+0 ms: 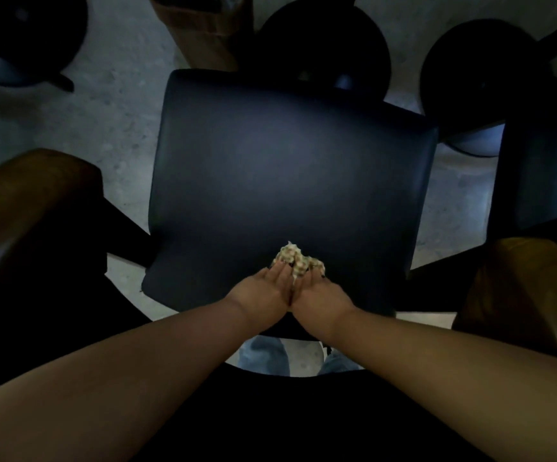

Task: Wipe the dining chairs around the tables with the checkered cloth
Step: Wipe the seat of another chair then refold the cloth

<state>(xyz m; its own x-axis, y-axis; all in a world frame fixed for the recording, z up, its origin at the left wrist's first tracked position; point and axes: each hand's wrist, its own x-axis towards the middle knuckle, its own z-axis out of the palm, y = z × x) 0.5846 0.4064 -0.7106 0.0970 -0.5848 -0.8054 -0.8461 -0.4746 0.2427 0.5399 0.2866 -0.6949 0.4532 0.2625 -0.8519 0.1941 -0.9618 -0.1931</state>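
Vinyl seat [287, 168]: extending away beyond both hands.
checkered cloth [298, 260]: bunching at seat's near edge.
left hand [263, 291], right hand [320, 291]: fingers straight, together, pressing cloth.

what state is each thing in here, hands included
cloth: bunched up, lying on the near part of the seat, under both hands' fingers
seat: dark padded cushion, bare except for the cloth
left hand: fingers straight, resting on the cloth
right hand: beside the left hand, fingers on the cloth; curl cannot be told
stools: round, dark, standing on the floor beyond the seat
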